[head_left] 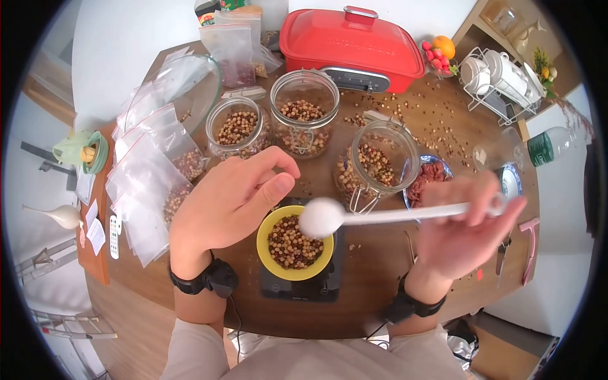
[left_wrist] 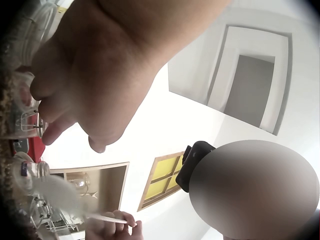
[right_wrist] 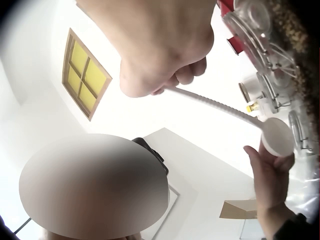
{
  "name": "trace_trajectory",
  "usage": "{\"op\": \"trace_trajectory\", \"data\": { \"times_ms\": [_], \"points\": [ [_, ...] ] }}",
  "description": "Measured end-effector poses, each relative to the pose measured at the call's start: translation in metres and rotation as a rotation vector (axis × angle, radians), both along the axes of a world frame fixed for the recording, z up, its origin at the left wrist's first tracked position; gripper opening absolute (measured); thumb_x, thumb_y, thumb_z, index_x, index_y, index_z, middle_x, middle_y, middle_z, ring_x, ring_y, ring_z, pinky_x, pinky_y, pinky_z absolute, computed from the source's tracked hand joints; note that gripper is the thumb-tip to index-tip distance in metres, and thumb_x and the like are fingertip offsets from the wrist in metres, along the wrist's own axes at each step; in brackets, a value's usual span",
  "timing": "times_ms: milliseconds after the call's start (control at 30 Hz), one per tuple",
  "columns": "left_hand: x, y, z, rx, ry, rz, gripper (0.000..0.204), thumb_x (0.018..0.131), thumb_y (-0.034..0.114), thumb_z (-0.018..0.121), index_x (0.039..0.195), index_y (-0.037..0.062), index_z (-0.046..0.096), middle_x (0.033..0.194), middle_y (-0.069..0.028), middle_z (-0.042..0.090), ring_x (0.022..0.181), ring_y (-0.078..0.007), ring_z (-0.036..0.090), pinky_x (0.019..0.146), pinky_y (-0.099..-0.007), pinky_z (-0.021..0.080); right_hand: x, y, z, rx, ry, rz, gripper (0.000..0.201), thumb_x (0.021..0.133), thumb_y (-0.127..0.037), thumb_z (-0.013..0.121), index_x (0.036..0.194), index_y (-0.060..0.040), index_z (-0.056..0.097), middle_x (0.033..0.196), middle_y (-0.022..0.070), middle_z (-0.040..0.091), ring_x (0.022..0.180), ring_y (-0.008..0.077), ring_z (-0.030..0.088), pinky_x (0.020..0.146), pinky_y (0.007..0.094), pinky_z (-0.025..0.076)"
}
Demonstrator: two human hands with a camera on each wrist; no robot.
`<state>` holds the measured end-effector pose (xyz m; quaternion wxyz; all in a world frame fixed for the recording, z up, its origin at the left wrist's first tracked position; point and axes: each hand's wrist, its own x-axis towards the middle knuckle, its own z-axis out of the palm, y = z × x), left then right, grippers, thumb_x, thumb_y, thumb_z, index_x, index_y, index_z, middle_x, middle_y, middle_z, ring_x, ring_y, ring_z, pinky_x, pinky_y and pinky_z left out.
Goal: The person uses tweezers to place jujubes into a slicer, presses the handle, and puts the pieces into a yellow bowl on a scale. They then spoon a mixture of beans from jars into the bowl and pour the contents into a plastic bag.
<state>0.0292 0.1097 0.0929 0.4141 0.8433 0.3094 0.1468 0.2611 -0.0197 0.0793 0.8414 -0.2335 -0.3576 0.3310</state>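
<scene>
Nearest us hangs a white spoon (head_left: 322, 218), its head over the right side of the yellow bowl (head_left: 262, 249) as we look down on it, its handle running off to the bowl's right. Out there our right hand (head_left: 453, 237) holds the handle near its end, while our left hand (head_left: 221, 199), above and to the left of the bowl, hangs loosely bent with nothing in it; the two hands are apart. Mixed beans (head_left: 292, 248) fill much of the bowl, which sits on a dark flat scale (head_left: 297, 292) on the table (head_left: 373, 285). We judge the spoon light and stiff, easily steered by fingertips at the handle's end, though so long a reach may make its head wobble. For the bowl, we would take opposite sides of the rim, level, since loose beans roll readily. Beyond it to the right, a glass jar (head_left: 379, 166) looks heavier and breakable, better gripped round its body.
</scene>
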Motion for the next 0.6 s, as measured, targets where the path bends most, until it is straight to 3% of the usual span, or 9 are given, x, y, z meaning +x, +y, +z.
{"op": "trace_trajectory", "data": {
  "times_ms": [100, 233, 267, 300, 367, 467, 600],
  "points": [
    [0.001, 0.0, 0.003, -0.032, 0.009, -0.014, 0.051, 0.104, 0.052, 0.042, 0.108, 0.0062, 0.062, 0.062, -0.0056, 0.043, 0.058, -0.0184, 0.044, 0.058, -0.0327, 0.031, 0.013, -0.009, 0.018, -0.057, 0.216, -0.375, 0.058, 0.107, -0.056, 0.029, 0.067, -0.0141, 0.035, 0.058, -0.0011, 0.029, 0.05, 0.0109, 0.02, 0.05, 0.0296, 0.018],
    [0.003, 0.0, 0.002, -0.022, 0.054, -0.019, 0.051, 0.104, 0.053, 0.042, 0.107, 0.0059, 0.062, 0.062, -0.0054, 0.043, 0.059, -0.0177, 0.045, 0.058, -0.0323, 0.032, 0.024, -0.008, 0.012, -0.133, 0.094, -0.614, 0.051, 0.106, -0.046, 0.037, 0.068, -0.0135, 0.035, 0.061, -0.0005, 0.034, 0.051, 0.0108, 0.021, 0.049, 0.028, 0.014],
    [0.003, 0.0, -0.001, -0.017, 0.048, -0.024, 0.051, 0.104, 0.053, 0.042, 0.107, 0.0058, 0.062, 0.062, -0.0053, 0.043, 0.059, -0.0176, 0.045, 0.058, -0.0322, 0.032, 0.024, -0.003, 0.007, -0.19, 0.013, -0.637, 0.048, 0.106, -0.042, 0.04, 0.068, -0.0123, 0.038, 0.062, -0.0012, 0.036, 0.051, 0.0095, 0.024, 0.048, 0.0269, 0.015],
    [0.003, 0.0, -0.002, -0.011, 0.042, -0.028, 0.051, 0.104, 0.052, 0.042, 0.107, 0.0057, 0.062, 0.062, -0.0053, 0.043, 0.059, -0.0175, 0.045, 0.059, -0.032, 0.032, 0.021, 0.005, 0.003, -0.392, 0.004, -0.786, 0.045, 0.106, -0.037, 0.04, 0.073, -0.0086, 0.047, 0.062, -0.0026, 0.036, 0.053, 0.0079, 0.029, 0.048, 0.0254, 0.018],
    [0.003, 0.0, -0.002, -0.019, 0.055, -0.036, 0.05, 0.104, 0.052, 0.043, 0.107, 0.0056, 0.062, 0.062, -0.0052, 0.043, 0.059, -0.0171, 0.044, 0.059, -0.0319, 0.032, 0.018, 0.007, -0.004, -0.596, -0.548, -0.582, 0.033, 0.106, -0.027, 0.046, 0.085, -0.0049, 0.058, 0.063, -0.0044, 0.039, 0.054, 0.008, 0.033, 0.049, 0.0249, 0.024],
    [0.004, 0.0, -0.001, -0.027, 0.062, -0.038, 0.049, 0.104, 0.051, 0.044, 0.107, 0.0055, 0.062, 0.063, -0.005, 0.043, 0.06, -0.0167, 0.044, 0.059, -0.032, 0.032, 0.013, 0.023, -0.013, -0.672, -0.782, -0.847, 0.019, 0.103, -0.018, 0.052, 0.098, -0.004, 0.064, 0.074, 0.0, 0.05, 0.062, 0.0108, 0.043, 0.055, 0.0266, 0.032],
    [0.004, 0.001, 0.005, -0.07, 0.097, -0.035, 0.045, 0.103, 0.047, 0.047, 0.107, 0.0055, 0.062, 0.062, -0.0045, 0.042, 0.059, -0.0156, 0.043, 0.057, -0.0316, 0.031, 0.021, 0.019, -0.014, -0.599, -1.06, -1.057, 0.015, 0.092, -0.019, 0.07, 0.104, -0.0093, 0.069, 0.108, 0.0101, 0.055, 0.093, 0.0217, 0.052, 0.075, 0.0337, 0.043]
  ]
}}
